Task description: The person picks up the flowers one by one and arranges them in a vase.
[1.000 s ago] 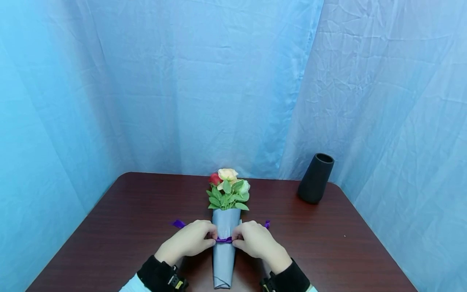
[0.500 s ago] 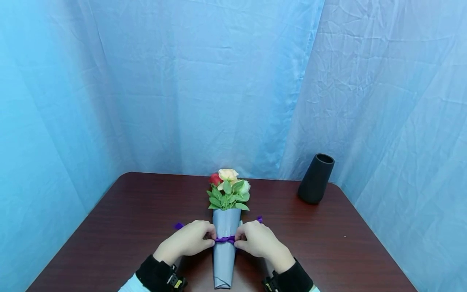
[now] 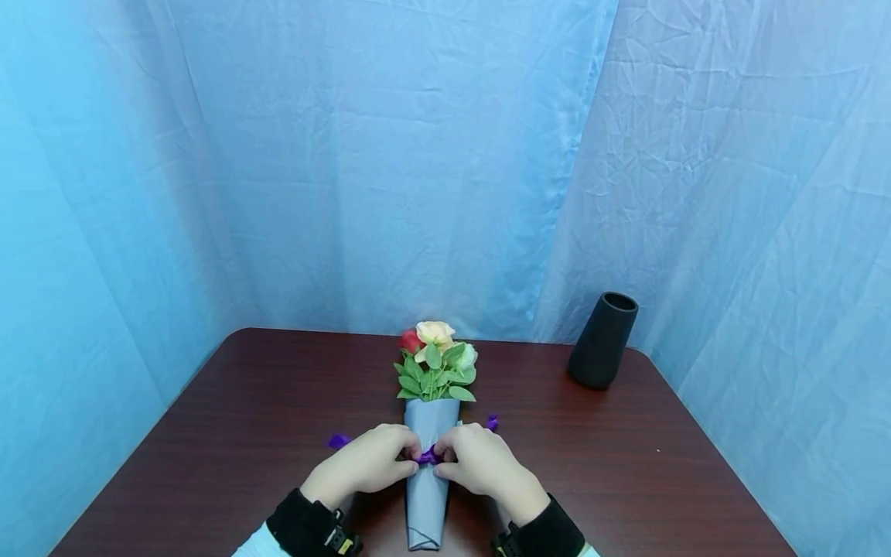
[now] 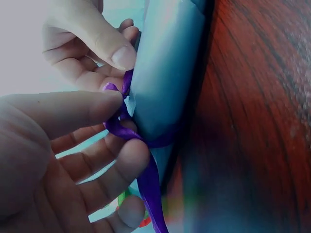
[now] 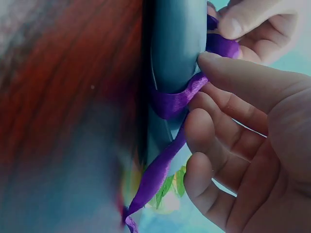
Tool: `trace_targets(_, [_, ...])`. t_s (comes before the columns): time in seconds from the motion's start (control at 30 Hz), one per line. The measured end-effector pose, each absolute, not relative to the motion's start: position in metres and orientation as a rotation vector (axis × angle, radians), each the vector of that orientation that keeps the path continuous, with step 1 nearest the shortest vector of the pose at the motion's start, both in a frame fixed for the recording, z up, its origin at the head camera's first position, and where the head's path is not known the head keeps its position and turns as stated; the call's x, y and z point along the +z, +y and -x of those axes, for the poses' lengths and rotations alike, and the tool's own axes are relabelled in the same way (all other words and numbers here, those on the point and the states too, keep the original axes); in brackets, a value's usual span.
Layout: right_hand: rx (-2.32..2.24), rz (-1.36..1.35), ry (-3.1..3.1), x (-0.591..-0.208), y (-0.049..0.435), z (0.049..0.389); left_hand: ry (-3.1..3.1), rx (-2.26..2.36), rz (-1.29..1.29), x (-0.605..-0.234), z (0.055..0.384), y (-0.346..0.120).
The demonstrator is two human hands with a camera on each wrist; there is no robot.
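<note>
A bouquet of red, cream and pale flowers with green leaves lies on the table in a blue-grey paper wrap. Around the wrap's middle runs a purple ribbon, its two loose ends trailing out past the hands. My left hand pinches a twisted loop of the ribbon between thumb and fingers, on top of the wrap. Close beside it my right hand grips the ribbon with thumb and forefinger, its other fingers loosely curled.
A tall black vase stands at the back right of the dark brown table. Light blue curtains hang behind and along both sides.
Both hands have drawn closer together over the wrap, and less ribbon shows between them. The right ribbon end has shifted left; the left end sits slightly lower.
</note>
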State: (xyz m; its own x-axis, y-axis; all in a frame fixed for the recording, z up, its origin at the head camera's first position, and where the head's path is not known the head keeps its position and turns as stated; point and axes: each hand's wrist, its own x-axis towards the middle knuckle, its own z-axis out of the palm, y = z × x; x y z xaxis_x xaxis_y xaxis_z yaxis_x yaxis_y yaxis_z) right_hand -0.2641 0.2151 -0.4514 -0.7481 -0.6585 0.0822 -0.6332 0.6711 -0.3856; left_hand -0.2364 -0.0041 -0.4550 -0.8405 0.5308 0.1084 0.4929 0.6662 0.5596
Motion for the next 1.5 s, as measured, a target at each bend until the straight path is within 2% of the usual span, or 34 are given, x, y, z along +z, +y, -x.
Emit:
trace_targets(0.37, [-0.845, 1.218, 2.721, -0.453, 0.217, 0.268, 2.682, 1.047, -0.838, -0.453, 0.237, -0.006])
trace_targets(0.77, [-1.193, 1.069, 2.324, -0.451, 0.220, 0.270, 2.656, 1.123, -0.864, -0.449, 0.236, -0.005])
trace_targets(1.5, [-1.065, 1.098, 2.500, -0.450, 0.233, 0.279, 2.678, 1.101, -0.805, -0.444, 0.237, -0.016])
